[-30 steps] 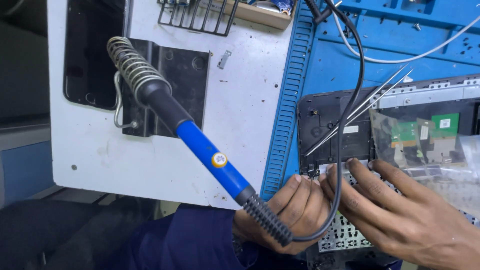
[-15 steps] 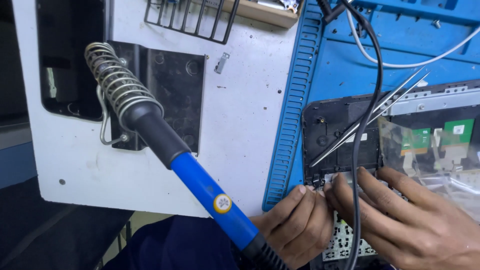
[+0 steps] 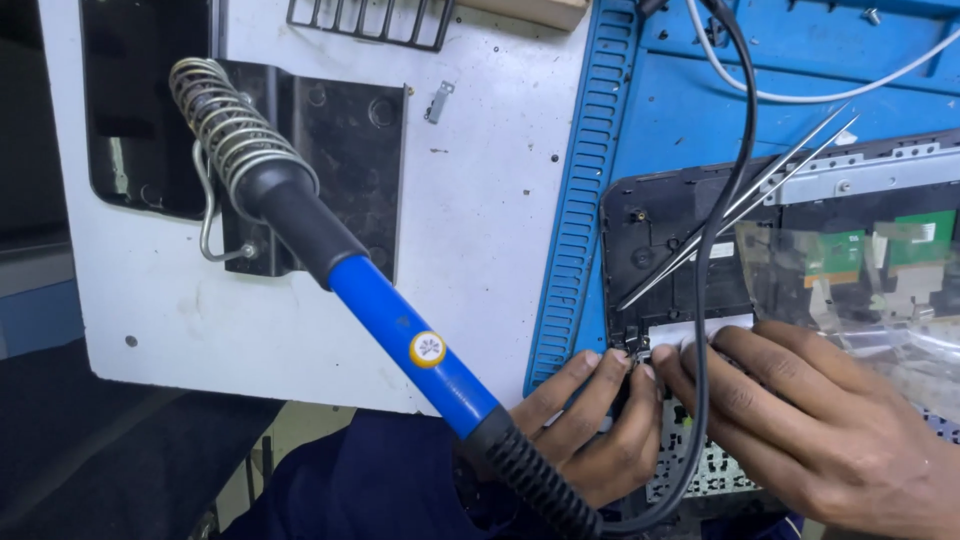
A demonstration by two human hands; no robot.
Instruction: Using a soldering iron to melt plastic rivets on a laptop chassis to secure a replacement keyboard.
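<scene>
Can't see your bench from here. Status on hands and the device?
Left hand and right hand both fingertip-pressing the black device at its lower corner. Tweezers rest on it. Soldering iron parked in holder, cord crossing device.

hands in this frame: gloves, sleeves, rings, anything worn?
Both bare: no gloves, rings or watch visible. The left hand emerges from a dark navy fabric sleeve. The right hand shows no sleeve before the frame edge. Fingernails short and unpainted.

I see the soldering iron (image 3: 400, 330) slanting across at nine o'clock of my left hand (image 3: 590, 430); its black cord (image 3: 725, 200) and the tweezers (image 3: 740, 215) crowd twelve o'clock.
</scene>
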